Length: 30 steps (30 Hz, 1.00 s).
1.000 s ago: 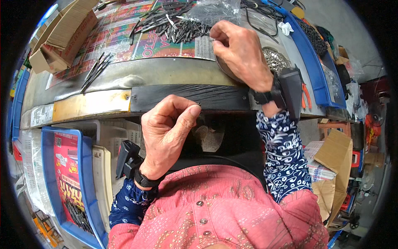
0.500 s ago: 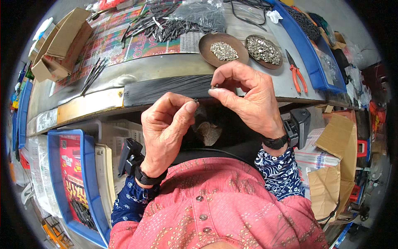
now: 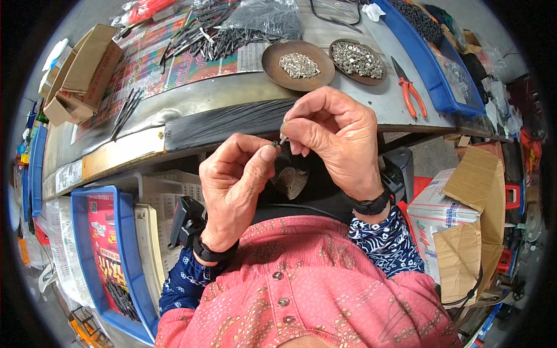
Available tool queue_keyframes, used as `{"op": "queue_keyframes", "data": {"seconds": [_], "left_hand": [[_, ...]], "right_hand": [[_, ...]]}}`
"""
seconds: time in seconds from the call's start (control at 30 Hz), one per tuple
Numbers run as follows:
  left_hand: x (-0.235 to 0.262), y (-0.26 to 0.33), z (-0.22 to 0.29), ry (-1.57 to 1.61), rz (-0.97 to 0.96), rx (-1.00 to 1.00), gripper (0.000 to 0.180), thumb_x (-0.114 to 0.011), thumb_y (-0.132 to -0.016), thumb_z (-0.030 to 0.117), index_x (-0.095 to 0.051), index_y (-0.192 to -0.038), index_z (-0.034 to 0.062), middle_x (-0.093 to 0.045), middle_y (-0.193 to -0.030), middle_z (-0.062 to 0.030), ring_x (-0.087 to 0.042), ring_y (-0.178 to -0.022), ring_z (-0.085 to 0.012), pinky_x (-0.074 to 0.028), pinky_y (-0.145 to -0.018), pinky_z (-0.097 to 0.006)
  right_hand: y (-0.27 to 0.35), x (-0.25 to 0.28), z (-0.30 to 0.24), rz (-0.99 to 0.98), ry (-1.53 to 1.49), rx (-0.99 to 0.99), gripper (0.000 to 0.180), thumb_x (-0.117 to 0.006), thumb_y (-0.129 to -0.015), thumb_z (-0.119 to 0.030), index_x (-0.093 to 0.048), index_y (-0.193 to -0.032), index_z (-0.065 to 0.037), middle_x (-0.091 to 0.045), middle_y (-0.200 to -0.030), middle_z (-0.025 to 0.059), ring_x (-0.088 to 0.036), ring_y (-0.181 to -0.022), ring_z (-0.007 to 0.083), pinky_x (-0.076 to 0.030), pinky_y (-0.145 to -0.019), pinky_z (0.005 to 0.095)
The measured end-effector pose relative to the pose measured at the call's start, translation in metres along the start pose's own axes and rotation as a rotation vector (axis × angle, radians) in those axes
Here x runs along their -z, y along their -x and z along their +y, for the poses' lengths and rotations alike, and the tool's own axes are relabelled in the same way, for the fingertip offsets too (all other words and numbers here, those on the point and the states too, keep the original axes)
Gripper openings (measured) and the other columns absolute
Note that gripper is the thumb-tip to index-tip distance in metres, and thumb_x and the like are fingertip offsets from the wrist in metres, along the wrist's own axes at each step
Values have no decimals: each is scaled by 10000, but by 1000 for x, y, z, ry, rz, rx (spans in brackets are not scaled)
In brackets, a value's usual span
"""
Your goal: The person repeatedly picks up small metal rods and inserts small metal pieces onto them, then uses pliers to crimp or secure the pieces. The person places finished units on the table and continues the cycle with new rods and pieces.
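My left hand (image 3: 235,182) is closed in a pinch on a small dark metal piece (image 3: 275,143), held just beyond the table's front edge. My right hand (image 3: 342,139) pinches a thin silvery pin (image 3: 283,140) between thumb and fingertips. The pin's lower end meets the dark piece at my left fingertips; whether it is inside it I cannot tell. Past my right hand, a round brown dish (image 3: 272,65) carries a heap of small silvery pins (image 3: 299,65). Beside it, a second dish (image 3: 361,82) is filled with small round metal pieces (image 3: 358,60).
Red-handled pliers (image 3: 409,93) lie right of the dishes, beside a long blue tray (image 3: 444,95). Thin black strips (image 3: 200,37) pile up at the back, with several more (image 3: 126,113) at left near a cardboard box (image 3: 87,75). A blue bin (image 3: 122,214) stands lower left; an open carton (image 3: 458,255) lower right.
My right hand has come left and down to my left fingertips, and a silvery pin now shows in its pinch. My left hand keeps its pinch. The view has shifted slightly.
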<state>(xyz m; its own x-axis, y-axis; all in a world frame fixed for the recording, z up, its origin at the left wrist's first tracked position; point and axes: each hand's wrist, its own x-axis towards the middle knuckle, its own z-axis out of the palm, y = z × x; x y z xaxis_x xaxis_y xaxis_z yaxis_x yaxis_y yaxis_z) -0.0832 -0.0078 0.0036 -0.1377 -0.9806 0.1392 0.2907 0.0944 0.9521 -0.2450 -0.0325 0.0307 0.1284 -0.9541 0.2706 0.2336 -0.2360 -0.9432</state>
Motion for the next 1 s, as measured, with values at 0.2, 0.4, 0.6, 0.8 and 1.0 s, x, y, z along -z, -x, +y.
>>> {"op": "queue_keyframes", "data": {"seconds": [0.2,0.4,0.6,0.8,1.0], "left_hand": [[-3,1,-1,-19,11,-12,123,-617,-933,114,-617,-914,-8,-524,-669,21,-397,-537,-27,-260,-460,-175],[0,1,0,-19,-1,-4,111,-642,-919,102,-630,-908,-8,-567,-715,27,-463,-615,-22,-343,-526,-168],[0,1,-2,-36,4,-17,117,-641,-921,115,-629,-906,-1,-556,-695,31,-444,-585,-21,-317,-502,-168],[0,1,-2,-95,3,-53,104,-650,-910,84,-625,-879,-11,-571,-707,27,-463,-606,-21,-358,-530,-173],[0,2,1,-110,0,-51,105,-654,-902,56,-612,-837,-14,-575,-699,26,-473,-614,-22,-385,-544,-174]], "right_hand": [[1,-4,2,24,-33,-9,120,-703,-855,-50,-603,-894,2,-637,-754,50,-574,-594,83,-477,-537,206],[1,-5,3,35,3,-31,124,-705,-858,-66,-602,-886,-2,-633,-740,50,-571,-582,80,-474,-519,204],[1,-6,4,39,22,-45,124,-707,-856,-64,-599,-875,-6,-628,-728,42,-569,-578,74,-473,-511,203],[-2,-5,3,16,133,-19,111,-704,-856,-51,-603,-833,-12,-620,-721,31,-556,-574,62,-449,-495,194],[-1,-7,4,-4,57,6,103,-697,-857,-33,-603,-816,-19,-615,-727,25,-547,-563,50,-431,-479,186]]}}
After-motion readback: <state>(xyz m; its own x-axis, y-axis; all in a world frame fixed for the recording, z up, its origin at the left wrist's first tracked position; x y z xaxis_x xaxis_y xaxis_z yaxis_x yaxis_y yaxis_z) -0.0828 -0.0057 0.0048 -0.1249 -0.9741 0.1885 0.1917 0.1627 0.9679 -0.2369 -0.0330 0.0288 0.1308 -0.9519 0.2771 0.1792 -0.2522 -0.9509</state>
